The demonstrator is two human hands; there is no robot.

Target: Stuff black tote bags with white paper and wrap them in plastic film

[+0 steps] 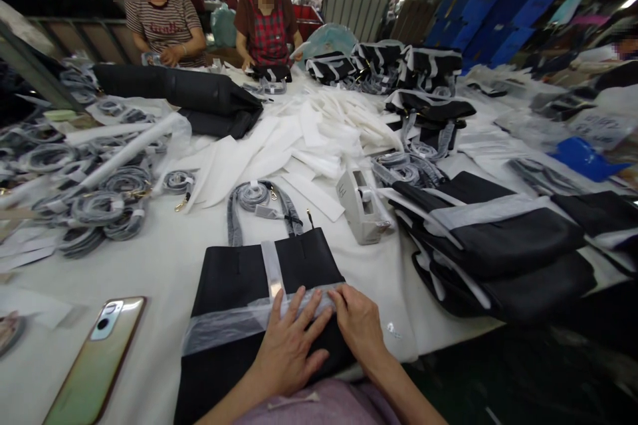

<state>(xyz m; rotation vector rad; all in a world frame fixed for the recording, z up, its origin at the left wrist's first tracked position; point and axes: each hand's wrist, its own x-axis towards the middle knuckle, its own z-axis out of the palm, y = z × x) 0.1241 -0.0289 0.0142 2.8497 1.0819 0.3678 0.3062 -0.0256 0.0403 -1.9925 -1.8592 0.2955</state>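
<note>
Presently: black bag (234, 282) on the worktop (159, 265), close to its near edge | left hand (294, 345): grip spread flat over the bag's film band (224, 329) | right hand (361, 322): grip curled at the bag's right edge, cannot tell whether pinching | worktop strip separates bag from phone (94, 358) leftward | tape dispenser (356, 212) beyond the bag's right corner

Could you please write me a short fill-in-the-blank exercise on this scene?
1. The left hand and the right hand both touch a bag whose colour is ____.
2. In this view, the phone lies to the ____ of that bag.
3. The tape dispenser stands beyond the hands, to the ____ of the same bag.
4. The checked apron in the background is black and ____.

Missing words: black; left; right; red.
</note>
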